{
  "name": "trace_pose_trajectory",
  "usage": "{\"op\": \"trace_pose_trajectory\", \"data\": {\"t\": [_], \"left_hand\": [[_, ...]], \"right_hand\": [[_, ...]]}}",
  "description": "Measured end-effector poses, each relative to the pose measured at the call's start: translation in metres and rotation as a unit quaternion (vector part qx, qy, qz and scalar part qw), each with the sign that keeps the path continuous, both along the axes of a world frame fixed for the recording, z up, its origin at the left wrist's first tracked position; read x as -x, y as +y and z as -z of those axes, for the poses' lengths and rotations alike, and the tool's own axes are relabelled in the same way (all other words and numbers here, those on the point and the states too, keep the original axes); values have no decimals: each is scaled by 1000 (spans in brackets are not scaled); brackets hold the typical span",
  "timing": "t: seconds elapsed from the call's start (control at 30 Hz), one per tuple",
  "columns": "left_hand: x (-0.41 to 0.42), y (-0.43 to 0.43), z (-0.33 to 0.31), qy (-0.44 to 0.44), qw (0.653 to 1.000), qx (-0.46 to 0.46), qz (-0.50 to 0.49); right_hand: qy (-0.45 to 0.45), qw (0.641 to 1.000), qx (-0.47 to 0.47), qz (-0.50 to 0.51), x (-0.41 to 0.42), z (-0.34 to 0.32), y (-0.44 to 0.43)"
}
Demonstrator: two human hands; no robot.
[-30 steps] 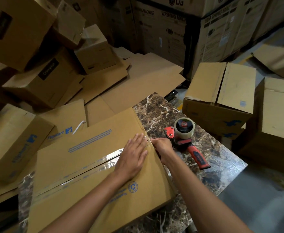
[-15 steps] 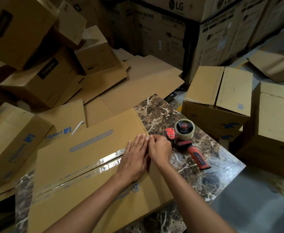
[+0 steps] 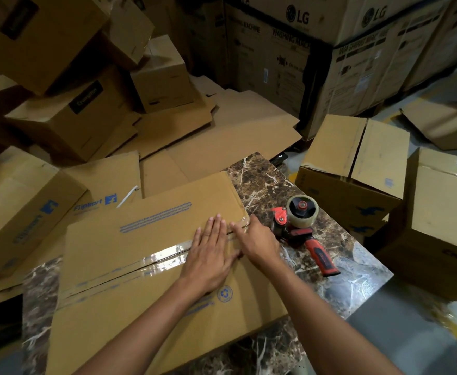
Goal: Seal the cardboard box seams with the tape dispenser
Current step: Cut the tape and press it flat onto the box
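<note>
Dark marbled stone tabletop [image 3: 270, 185] amid heaped brown cartons, with both hands pressing a taped seam.
From the head camera, a flattened brown cardboard box with blue print [image 3: 140, 239] lies on the tabletop, a strip of glossy clear tape [image 3: 162, 257] running along its middle seam. The left hand [image 3: 211, 255] lies palm down over the seam, fingers straight and together, forearm stretched forward. The right hand [image 3: 257, 242] rests at the box's right edge, fingers loosely extended onto the tape's end, gripping nothing. The red-and-black tape dispenser [image 3: 300, 226] lies on the tabletop just beside the right hand, unheld. Tall LG washing-machine cartons [image 3: 289, 50] stand behind.
</note>
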State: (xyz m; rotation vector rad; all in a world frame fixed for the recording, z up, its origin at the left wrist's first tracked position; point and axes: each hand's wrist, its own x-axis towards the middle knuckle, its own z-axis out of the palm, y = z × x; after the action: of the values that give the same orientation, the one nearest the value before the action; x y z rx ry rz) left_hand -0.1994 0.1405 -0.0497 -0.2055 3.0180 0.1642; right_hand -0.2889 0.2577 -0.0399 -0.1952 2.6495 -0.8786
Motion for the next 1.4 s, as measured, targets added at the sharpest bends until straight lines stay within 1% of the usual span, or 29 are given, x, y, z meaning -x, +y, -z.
{"op": "trace_pose_trajectory", "data": {"t": [0.1,0.17,0.23,0.27,0.3,0.33,0.4,0.47,0.5,0.53,0.63,0.7,0.87,1.0,1.07,1.13,1.2,1.23,1.33,1.4], "left_hand": [[-3,-2,1,0,1000,7,-3],[-4,-1,1,4,1000,8,-8],[-4,-1,1,3,1000,4,-11],[-4,0,1,3,1000,3,-12],[-4,1,2,7,1000,3,-14],[-5,2,2,10,1000,4,-16],[-5,2,1,12,1000,5,-17],[-6,2,2,14,1000,10,-20],[-5,2,2,17,1000,8,-21],[-4,2,2,17,1000,5,-21],[-4,3,4,15,1000,1,-23],[-5,3,4,18,999,-1,-26],[-6,5,5,23,999,-3,-34],[-6,6,6,22,999,-4,-37],[-6,6,6,21,999,-6,-38],[-6,5,5,21,999,-7,-37],[-6,6,3,21,999,-9,-33],[-7,6,3,21,999,-12,-32],[-7,7,1,20,999,-20,-34],[-6,7,1,21,999,-14,-36]], "right_hand": [[-13,1000,14,25,4,1,-2],[-9,995,35,96,5,-6,-1],[3,979,54,198,4,-9,0],[20,974,54,221,1,-10,1],[44,975,49,213,-2,-10,2],[69,979,47,185,-7,-9,1],[91,990,24,106,-11,-5,-1],[72,997,-10,34,-10,-2,-2],[58,998,-14,20,-7,-2,-2],[40,999,1,24,-4,-1,-1],[-10,994,66,89,5,-3,1],[-15,990,77,116,6,-5,-2],[48,980,73,178,-1,-7,-3],[114,973,85,184,-12,-5,-4],[151,971,97,156,-14,-2,-4],[170,980,53,90,-15,-2,-5],[150,988,-8,35,-14,-5,-5],[135,990,-23,18,-14,-6,-5],[75,996,-47,5,-11,-6,-5],[28,999,-31,21,-8,-6,-5]]}}
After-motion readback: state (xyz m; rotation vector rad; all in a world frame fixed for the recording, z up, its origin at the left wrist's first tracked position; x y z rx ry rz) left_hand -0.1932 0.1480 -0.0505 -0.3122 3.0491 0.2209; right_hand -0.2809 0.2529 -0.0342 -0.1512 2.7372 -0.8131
